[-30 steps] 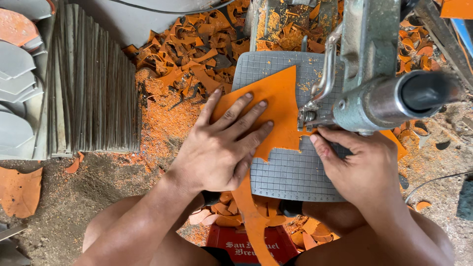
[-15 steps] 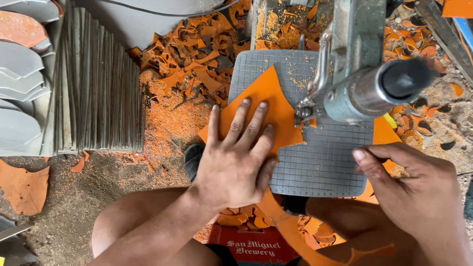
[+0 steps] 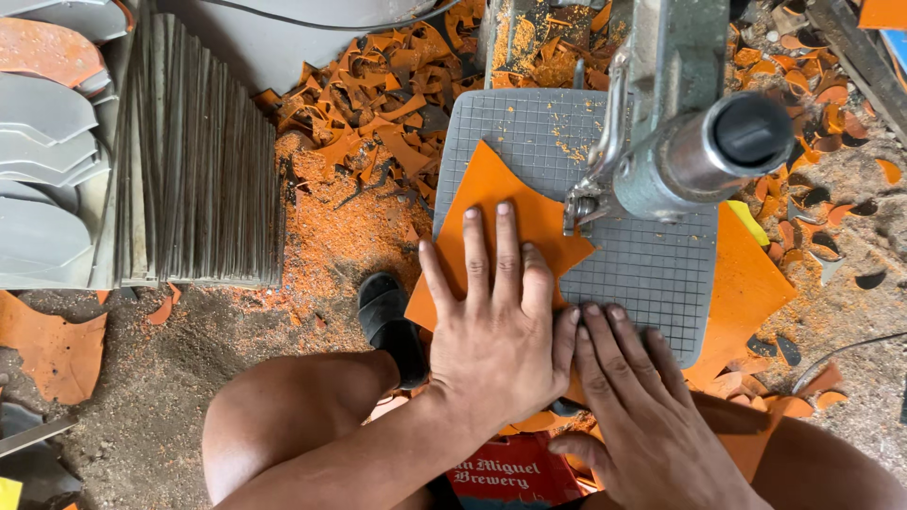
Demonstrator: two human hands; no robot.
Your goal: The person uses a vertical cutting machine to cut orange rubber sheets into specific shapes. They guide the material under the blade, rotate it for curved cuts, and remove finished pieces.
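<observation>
- Both hands lay flat and open, gripping nothing: the left hand [image 3: 496, 326] was spread palm-down on the orange sheet [image 3: 501, 222], fingers stretched toward the saw
- Right hand [image 3: 633, 397] rested just beside it, touching its edge, fingertips flat on the near edge of the grey gridded saw table [image 3: 652, 274], thumb hanging off below that edge
- That sheet lay across the left half of the table, its near corner overhanging the left edge, its pointed right tip just beside the blade guide [image 3: 578, 210] under the machine arm [image 3: 699, 151]
- Another orange piece [image 3: 746, 283] stuck out past the table's right edge, apart from both hands
- Risk, as I judged it: the left fingertips were near the cutting point, so a push forward with a flat palm could carry them into the blade if the sheet slipped or jerked
- With no pinch on the sheet, only downward pressure held it; the sawdust on the grid could let it skid or twist and spoil the cut line
- Loose scraps [image 3: 378, 123] piled off the far left corner could catch the overhang
</observation>
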